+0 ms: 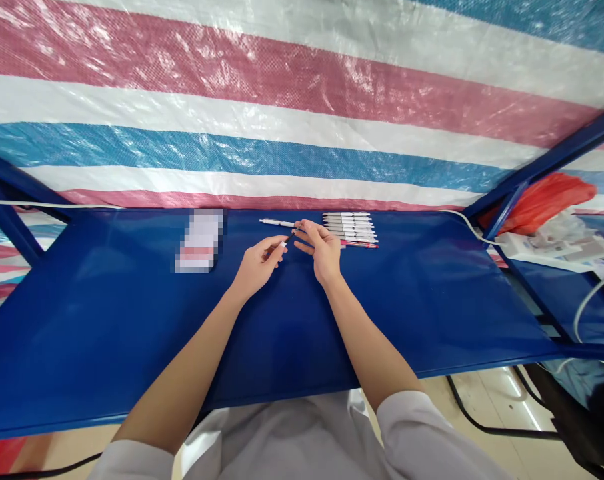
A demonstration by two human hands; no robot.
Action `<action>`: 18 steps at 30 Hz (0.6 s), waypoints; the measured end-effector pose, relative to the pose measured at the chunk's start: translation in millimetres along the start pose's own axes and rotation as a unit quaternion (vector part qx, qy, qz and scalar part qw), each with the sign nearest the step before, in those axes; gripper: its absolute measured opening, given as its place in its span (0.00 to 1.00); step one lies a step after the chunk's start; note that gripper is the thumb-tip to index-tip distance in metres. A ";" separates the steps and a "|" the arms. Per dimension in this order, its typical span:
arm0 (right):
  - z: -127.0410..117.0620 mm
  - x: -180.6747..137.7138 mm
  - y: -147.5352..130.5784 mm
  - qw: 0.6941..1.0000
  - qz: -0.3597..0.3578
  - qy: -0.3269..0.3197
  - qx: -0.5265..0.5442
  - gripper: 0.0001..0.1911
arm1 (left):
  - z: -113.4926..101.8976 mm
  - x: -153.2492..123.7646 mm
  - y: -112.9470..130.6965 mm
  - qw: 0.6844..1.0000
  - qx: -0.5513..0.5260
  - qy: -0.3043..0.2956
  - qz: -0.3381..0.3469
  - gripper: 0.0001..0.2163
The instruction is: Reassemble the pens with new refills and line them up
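Observation:
My left hand [256,265] is closed around a pen [291,236], whose dark, slim front part and a bit of white show past the fingers. At the pen's upper end, the thumb and forefinger of my right hand [325,255] pinch together, while its other fingers are loosely curled. What exactly sits between those right fingertips is too small to make out. Just behind my hands lies a single white pen [276,222] on the blue table. To the right, a row of white and grey pens [355,227] lies side by side, with a red pen [365,245] at its near edge.
A blurred-out rectangular white item [202,237] lies left of my hands on the blue table [132,347]. A striped plastic sheet [262,140] hangs behind. Blue frame posts [507,200] stand at the sides. A red bag [547,200] and a white cable [465,219] are at right.

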State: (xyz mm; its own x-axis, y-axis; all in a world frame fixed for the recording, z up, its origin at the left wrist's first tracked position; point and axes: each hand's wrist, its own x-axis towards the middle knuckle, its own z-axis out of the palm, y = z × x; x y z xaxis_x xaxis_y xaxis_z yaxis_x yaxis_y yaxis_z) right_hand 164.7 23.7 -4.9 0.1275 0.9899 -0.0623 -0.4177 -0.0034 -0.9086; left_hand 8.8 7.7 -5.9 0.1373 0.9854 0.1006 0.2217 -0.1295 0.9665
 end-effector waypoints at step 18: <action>-6.5 0.5 3.8 0.997 -0.037 -0.035 -0.058 0.12 | 4.4 -4.0 1.8 0.996 -0.058 -0.002 -0.074 0.19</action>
State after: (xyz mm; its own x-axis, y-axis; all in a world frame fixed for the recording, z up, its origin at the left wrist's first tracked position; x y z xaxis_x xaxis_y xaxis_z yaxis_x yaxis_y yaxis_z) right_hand 169.0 23.3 -11.0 0.0889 0.9955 0.0314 -0.3024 0.0570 -0.9515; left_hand 12.9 3.1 -5.6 0.1152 0.9923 -0.0450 0.1273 0.0302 0.9914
